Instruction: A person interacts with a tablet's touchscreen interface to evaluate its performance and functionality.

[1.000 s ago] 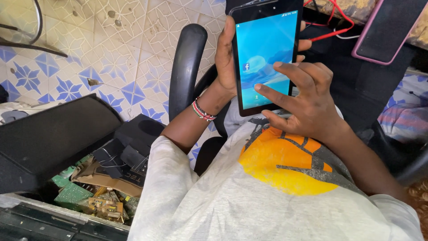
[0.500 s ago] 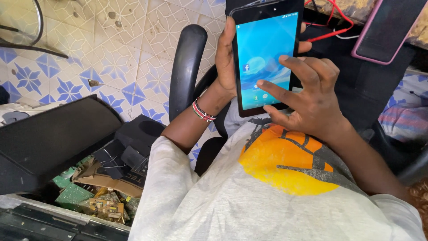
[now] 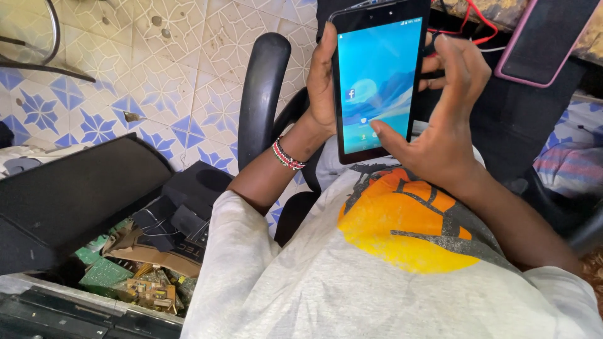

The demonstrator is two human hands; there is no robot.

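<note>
A black tablet (image 3: pixel 377 81) with a lit blue screen stands upright in front of my chest. My left hand (image 3: pixel 321 81) grips its left edge, a beaded bracelet (image 3: pixel 287 157) on the wrist. My right hand (image 3: pixel 440 119) wraps the right edge from the side, and its thumb rests on the lower part of the screen. The fingers of that hand curl over the top right of the tablet. I wear a grey shirt with an orange and yellow print (image 3: pixel 402 220).
A black chair armrest (image 3: pixel 260 94) rises beside my left forearm. A box of green circuit boards and parts (image 3: pixel 125 276) sits at the lower left under a black panel (image 3: pixel 69 194). A pink-edged device (image 3: pixel 543 41) lies at the top right; the floor is patterned tile (image 3: pixel 157 75).
My right hand has turned from flat over the screen to gripping the right edge, with the thumb now on the screen. The tablet and left hand stay put.
</note>
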